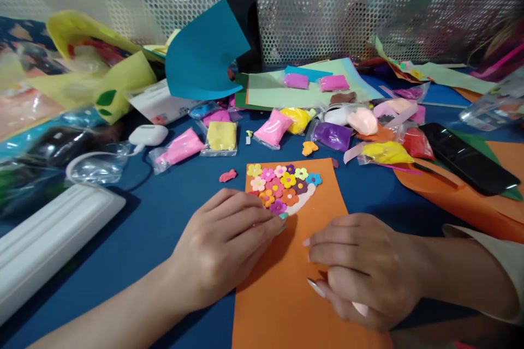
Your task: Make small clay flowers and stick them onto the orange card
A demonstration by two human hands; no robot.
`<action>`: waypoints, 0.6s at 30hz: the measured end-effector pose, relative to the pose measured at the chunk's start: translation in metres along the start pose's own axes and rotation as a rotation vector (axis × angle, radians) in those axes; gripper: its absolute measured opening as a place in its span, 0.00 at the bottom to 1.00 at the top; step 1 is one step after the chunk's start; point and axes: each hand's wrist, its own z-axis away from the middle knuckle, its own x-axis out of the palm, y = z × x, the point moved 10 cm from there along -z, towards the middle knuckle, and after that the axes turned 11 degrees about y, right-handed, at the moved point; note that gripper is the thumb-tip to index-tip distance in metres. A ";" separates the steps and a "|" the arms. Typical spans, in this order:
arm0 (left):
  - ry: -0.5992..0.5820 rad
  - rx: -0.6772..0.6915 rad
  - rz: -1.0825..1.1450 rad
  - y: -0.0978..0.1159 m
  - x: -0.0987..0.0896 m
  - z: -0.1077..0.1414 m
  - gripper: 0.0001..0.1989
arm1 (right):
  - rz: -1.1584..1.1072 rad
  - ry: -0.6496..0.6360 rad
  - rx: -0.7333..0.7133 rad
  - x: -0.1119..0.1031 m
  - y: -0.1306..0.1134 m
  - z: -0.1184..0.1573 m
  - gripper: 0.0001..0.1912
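An orange paper sheet (286, 278) lies on the blue table, bearing a cluster of small clay flowers (277, 187) in many colours near its top. A pale pink clay strip (303, 200) curves along the cluster's lower right edge. My left hand (229, 242) rests over the sheet's left edge with its fingers together, fingertips at the lower end of the strip; whatever is under them is hidden. Over the sheet's right side, my right hand (364, 267) is curled, with a piece of pale pink clay (360, 308) showing between its lower fingers.
Bagged clay, including yellow (221, 136) and purple (332, 136) packs, lies beyond the sheet. A black phone (469, 158) is at the right, a white power strip (53, 245) with a cable at the left. Coloured papers and a perforated metal panel (298, 16) stand behind.
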 end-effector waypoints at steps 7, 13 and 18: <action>-0.015 0.000 -0.087 0.000 0.011 0.000 0.06 | 0.017 -0.089 -0.008 0.010 0.000 0.004 0.12; 0.010 0.010 -0.117 0.004 0.010 -0.005 0.01 | -0.016 0.000 0.013 0.001 0.001 -0.002 0.11; 0.006 -0.001 -0.140 0.003 0.009 -0.004 0.01 | -0.039 -0.002 0.018 0.000 0.002 -0.004 0.10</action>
